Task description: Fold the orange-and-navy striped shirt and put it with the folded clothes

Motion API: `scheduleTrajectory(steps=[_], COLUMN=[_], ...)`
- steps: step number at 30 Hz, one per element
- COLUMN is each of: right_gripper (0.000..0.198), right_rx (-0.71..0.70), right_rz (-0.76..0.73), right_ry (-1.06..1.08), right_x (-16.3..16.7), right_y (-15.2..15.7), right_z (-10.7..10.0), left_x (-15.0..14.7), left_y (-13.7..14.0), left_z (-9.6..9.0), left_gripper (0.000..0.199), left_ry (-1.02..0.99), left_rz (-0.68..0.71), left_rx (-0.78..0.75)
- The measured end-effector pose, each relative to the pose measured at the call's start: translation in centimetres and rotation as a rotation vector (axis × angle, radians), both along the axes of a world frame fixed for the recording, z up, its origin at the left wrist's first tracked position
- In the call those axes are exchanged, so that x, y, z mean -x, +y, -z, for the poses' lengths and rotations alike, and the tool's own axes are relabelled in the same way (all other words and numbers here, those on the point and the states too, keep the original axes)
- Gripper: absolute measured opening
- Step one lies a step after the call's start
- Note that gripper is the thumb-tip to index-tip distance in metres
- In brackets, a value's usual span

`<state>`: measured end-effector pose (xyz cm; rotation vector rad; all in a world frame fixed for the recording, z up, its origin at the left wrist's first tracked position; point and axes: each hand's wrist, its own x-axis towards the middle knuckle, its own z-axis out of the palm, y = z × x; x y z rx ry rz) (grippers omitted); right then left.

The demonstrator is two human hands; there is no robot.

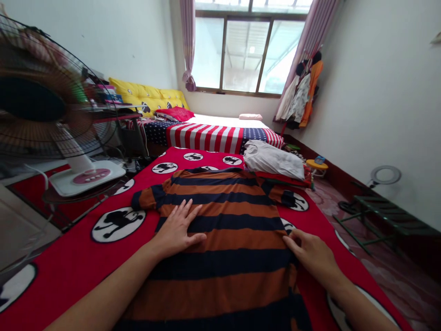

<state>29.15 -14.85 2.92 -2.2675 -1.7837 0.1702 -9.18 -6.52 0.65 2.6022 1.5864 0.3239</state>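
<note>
A brown and navy striped T-shirt [220, 239] lies spread out in front of me, collar at the far end and short sleeves out to both sides. My left hand [179, 225] rests flat on its left part, fingers spread. At the shirt's right side edge, my right hand [306, 250] pinches the fabric between thumb and curled fingers. Under the shirt is a red blanket [79, 257] with white ovals and black figures. The shirt's lower hem runs out of the bottom of the view.
Folded clothes with a white garment [272, 158] on top lie beyond the right sleeve. A running fan [82, 174] stands at left. Farther off are a bed with a striped cover [206, 135], a yellow stool [317, 165] and a green folding rack [386, 218].
</note>
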Motion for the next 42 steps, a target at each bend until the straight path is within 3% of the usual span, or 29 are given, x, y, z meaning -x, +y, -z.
scheduleTrajectory(steps=[4, 10, 13, 16, 19, 21, 24, 28, 32, 37, 39, 42], right_gripper=[0.036, 0.036, 0.032, 0.033, 0.036, 0.044, 0.059, 0.064, 0.062, 0.054, 0.046, 0.030], right_rx=[-0.042, 0.052, 0.081, -0.024, -0.180, -0.232, -0.168, -0.047, -0.022, -0.060, -0.170, -0.274], right_rz=[-0.002, -0.007, 0.009, -0.011, -0.198, -0.382, -0.555, -0.437, -0.284, -0.224, -0.289, -0.537], right_ry=[0.055, 0.066, -0.005, 0.005, 0.109, 0.122, -0.031, -0.219, -0.285, -0.341, -0.306, -0.041], right_x=[-2.3, -4.1, -3.7, -1.9, 1.4, 3.4, 4.2, 0.9, -2.4, -2.7, -2.3, -1.1], right_y=[-0.5, -1.4, -1.0, 0.8, 4.1, 6.6, 9.7, 11.3, 10.9, 9.0, 7.4, 3.3], right_z=[0.4, 1.4, 0.0, -2.2, -3.0, -2.3, 0.1, 2.7, 3.3, 2.3, 1.3, -0.2], left_x=[0.7, 1.7, 1.5, 0.2, -2.1, -3.4, -3.7, -1.8, -0.9, -1.1, -1.2, -1.6], left_y=[0.6, 1.1, 1.4, 2.5, 4.0, 4.8, 5.6, 6.0, 6.2, 6.2, 6.1, 5.8], left_z=[0.3, 0.7, -0.5, -2.7, -4.1, -3.8, -2.0, 0.0, 0.2, 0.2, 0.3, 0.5], left_gripper=[0.081, 0.075, 0.077, 0.072, 0.063, 0.063, 0.067, 0.067, 0.067, 0.066, 0.065, 0.061], left_ry=[-0.028, 0.039, 0.030, -0.062, -0.182, -0.195, -0.071, 0.043, 0.071, 0.089, 0.099, 0.119], left_rz=[-0.130, -0.226, -0.234, -0.222, -0.110, -0.063, -0.106, -0.163, -0.156, -0.122, -0.119, -0.151], left_rx=[0.020, 0.047, 0.113, 0.186, 0.145, 0.152, 0.124, 0.009, 0.010, -0.012, -0.041, -0.095])
